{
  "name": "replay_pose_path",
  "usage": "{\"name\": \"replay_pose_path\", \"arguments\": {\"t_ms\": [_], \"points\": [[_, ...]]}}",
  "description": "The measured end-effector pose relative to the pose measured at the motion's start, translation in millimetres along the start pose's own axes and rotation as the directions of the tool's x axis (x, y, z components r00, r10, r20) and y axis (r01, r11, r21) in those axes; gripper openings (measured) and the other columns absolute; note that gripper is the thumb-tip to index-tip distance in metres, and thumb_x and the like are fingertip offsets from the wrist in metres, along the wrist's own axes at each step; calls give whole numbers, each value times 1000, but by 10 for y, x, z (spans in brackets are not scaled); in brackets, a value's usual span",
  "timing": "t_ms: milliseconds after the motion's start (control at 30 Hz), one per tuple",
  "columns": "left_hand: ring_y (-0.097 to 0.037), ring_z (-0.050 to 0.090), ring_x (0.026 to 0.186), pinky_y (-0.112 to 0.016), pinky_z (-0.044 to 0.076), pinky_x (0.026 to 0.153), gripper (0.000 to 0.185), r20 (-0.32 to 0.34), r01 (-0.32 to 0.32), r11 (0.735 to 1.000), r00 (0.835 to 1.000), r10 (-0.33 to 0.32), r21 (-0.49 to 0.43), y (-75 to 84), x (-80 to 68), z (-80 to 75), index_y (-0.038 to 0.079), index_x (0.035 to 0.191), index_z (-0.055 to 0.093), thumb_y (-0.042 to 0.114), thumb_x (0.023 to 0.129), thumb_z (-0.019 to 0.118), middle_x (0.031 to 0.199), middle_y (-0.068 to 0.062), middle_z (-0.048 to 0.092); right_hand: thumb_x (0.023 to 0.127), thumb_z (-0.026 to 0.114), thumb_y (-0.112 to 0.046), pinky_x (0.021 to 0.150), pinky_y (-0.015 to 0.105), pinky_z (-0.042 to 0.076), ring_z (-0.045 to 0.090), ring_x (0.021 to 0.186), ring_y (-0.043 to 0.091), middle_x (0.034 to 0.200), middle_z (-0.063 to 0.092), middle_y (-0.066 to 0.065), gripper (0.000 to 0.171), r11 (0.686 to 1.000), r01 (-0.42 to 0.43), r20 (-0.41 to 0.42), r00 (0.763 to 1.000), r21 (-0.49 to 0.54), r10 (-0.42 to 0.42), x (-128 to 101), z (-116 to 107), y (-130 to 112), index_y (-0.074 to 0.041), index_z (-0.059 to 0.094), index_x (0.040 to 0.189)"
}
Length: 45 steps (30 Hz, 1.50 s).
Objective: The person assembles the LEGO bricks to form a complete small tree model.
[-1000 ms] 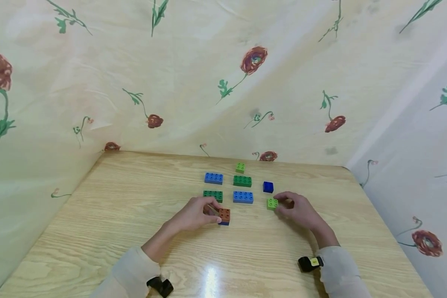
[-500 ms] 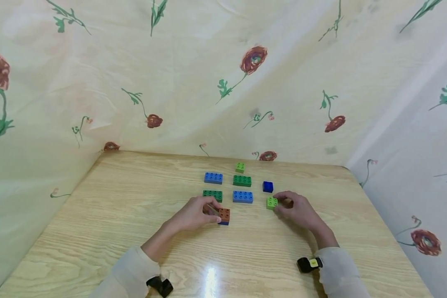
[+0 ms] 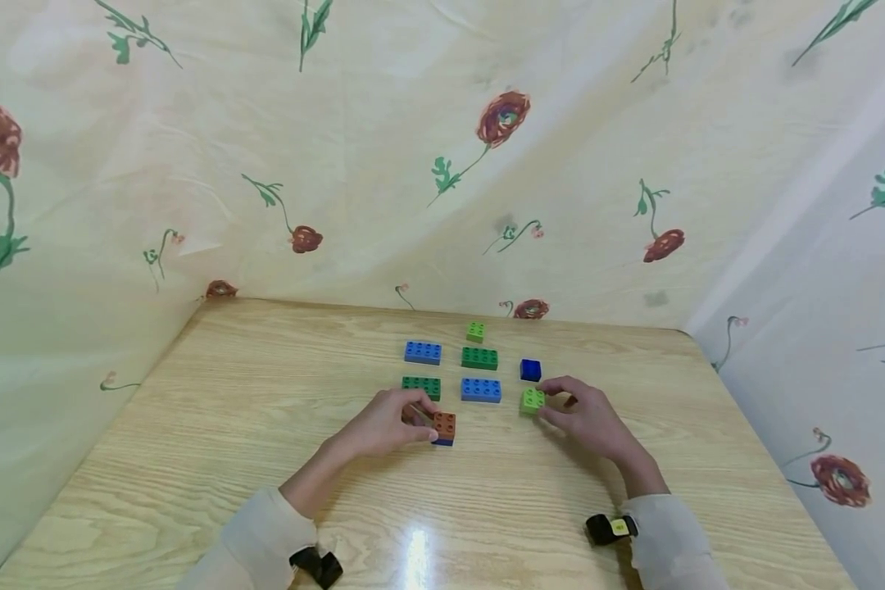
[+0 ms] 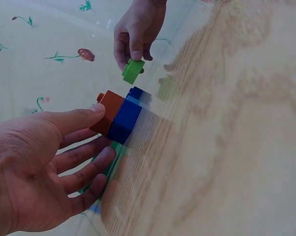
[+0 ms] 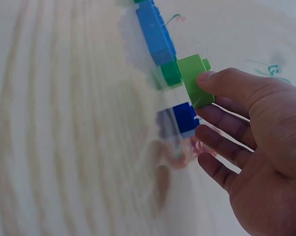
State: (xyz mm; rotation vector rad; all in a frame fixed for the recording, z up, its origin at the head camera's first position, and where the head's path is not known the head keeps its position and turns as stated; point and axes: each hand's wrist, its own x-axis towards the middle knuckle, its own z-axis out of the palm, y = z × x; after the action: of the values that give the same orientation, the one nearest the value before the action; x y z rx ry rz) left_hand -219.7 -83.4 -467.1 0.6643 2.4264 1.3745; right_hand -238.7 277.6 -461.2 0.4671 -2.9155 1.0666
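Observation:
My left hand (image 3: 387, 422) pinches an orange-brown brick (image 3: 445, 423) that sits on top of a dark blue brick (image 4: 124, 122); its thumb lies on the orange one in the left wrist view. To the right, my right hand (image 3: 590, 416) holds a small light green brick (image 3: 533, 400) between thumb and fingers. In the right wrist view the green brick (image 5: 193, 81) appears raised above the table, studs facing away from the wood. A separate dark blue brick (image 3: 530, 370) stands just behind it.
Behind the hands lie a blue brick (image 3: 481, 390), a dark green brick (image 3: 422, 387) partly behind the left fingers, another blue brick (image 3: 423, 352), another dark green brick (image 3: 479, 358) and a light green one (image 3: 475, 332). Flowered cloth (image 3: 383, 164) borders the wooden table (image 3: 265, 360).
My right hand has shifted slightly left with the light green brick in its grip, lifting it a little. The left hand and its stacked bricks have stayed put.

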Motion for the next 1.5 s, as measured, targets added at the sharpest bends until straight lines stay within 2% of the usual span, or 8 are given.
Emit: {"name": "replay_pose_path", "arguments": {"t_ms": [100, 733, 933, 1133, 1333, 1500], "points": [[-11, 68, 92, -27, 56, 76, 25, -1, 3, 1000, 1000, -3, 1, -3, -2, -1, 16, 117, 70, 22, 93, 78, 106, 0, 73, 94, 77, -18, 95, 47, 52, 62, 113, 27, 125, 70, 11, 37, 1000, 8, -1, 1000, 9, -8, 0, 1, -81, -9, 68, 128], [-11, 68, 92, -27, 56, 76, 25, 1, 12, 1000, 1000, -12, -11, -9, 10, 3, 16, 117, 70, 21, 93, 78, 104, 1, 72, 92, 78, -18, 95, 47, 51, 62, 111, 27, 122, 71, 7, 34, 995, 54, 2, 998, 86, -55, 44, 124, -503, -13, 70, 125], [-12, 67, 92, -27, 56, 76, 25, 1, 11, 1000, 1000, -11, -9, -1, 3, 4, 15, 116, 70, 20, 93, 78, 105, 0, 72, 92, 78, -17, 93, 42, 50, 64, 110, 28, 121, 73, 3, 33, 990, 97, 12, 995, 99, -99, 45, 185, -641, -13, 70, 125], [-12, 68, 93, -27, 57, 76, 25, 2, 9, 1000, 1000, -9, -18, -3, 5, 5, 15, 116, 70, 20, 93, 78, 104, 0, 72, 92, 78, -17, 93, 45, 51, 66, 112, 32, 122, 73, 4, 33, 983, 138, 25, 990, 118, -142, 52, 254, -781, -13, 71, 124], [-12, 69, 93, -27, 57, 78, 25, 2, 8, 1000, 1000, -8, -20, -9, 14, 7, 15, 117, 70, 20, 93, 78, 107, -1, 73, 92, 79, -18, 92, 42, 53, 66, 111, 30, 124, 73, 4, 33, 976, 172, 46, 983, 136, -180, 59, 340, -863, -14, 72, 124], [-12, 70, 94, -27, 57, 79, 26, 4, 5, 1000, 1000, -5, -20, -25, 17, 4, 14, 117, 70, 21, 94, 78, 111, -2, 73, 92, 78, -18, 91, 47, 53, 64, 111, 31, 125, 73, 4, 33, 967, 200, 62, 975, 155, -212, 57, 413, -895, -13, 72, 124]]}}
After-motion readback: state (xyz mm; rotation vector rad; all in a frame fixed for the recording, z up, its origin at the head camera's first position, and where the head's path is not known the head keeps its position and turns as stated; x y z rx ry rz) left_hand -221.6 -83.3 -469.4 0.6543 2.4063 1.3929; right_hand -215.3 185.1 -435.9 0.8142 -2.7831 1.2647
